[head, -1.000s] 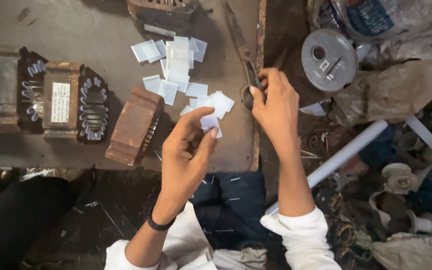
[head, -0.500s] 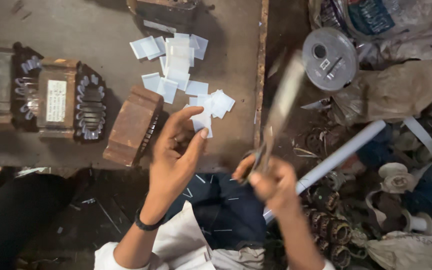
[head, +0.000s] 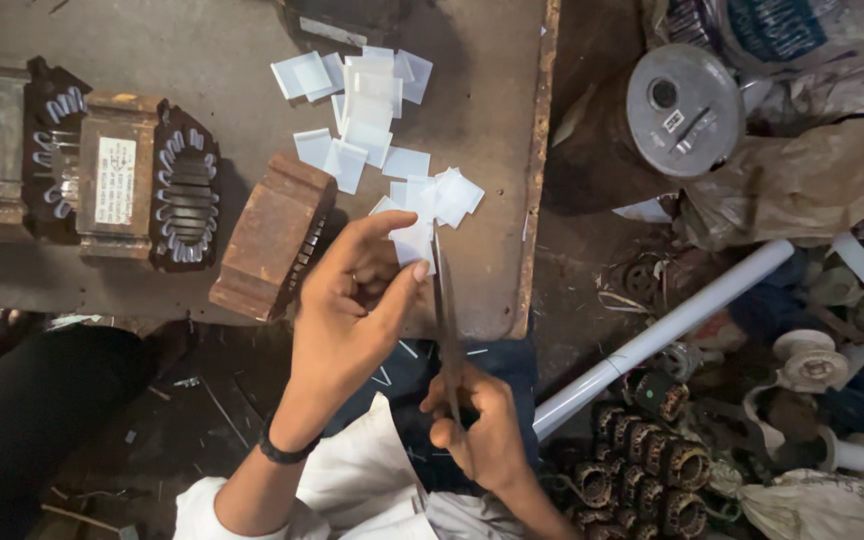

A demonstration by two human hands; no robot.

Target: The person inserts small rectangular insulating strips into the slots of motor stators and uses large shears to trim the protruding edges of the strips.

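My left hand (head: 347,310) pinches a small white paper piece (head: 414,245) between thumb and fingers, just above the near edge of the worn board (head: 202,40). My right hand (head: 482,430) grips the handles of a pair of dark scissors (head: 446,310). The blades point up and away from me, right beside the held paper. Several cut white paper squares (head: 367,110) lie scattered on the board beyond my left hand.
A rusty laminated metal core (head: 272,235) lies left of my left hand, and a wound transformer (head: 137,190) sits further left. Right of the board are a grey round spool (head: 684,95), a white tube (head: 667,330), coils (head: 652,465) and bags.
My right hand picked the scissors up from the board's right edge and drew them down toward my lap, then raised the blades to the paper. My left hand kept holding the paper piece.
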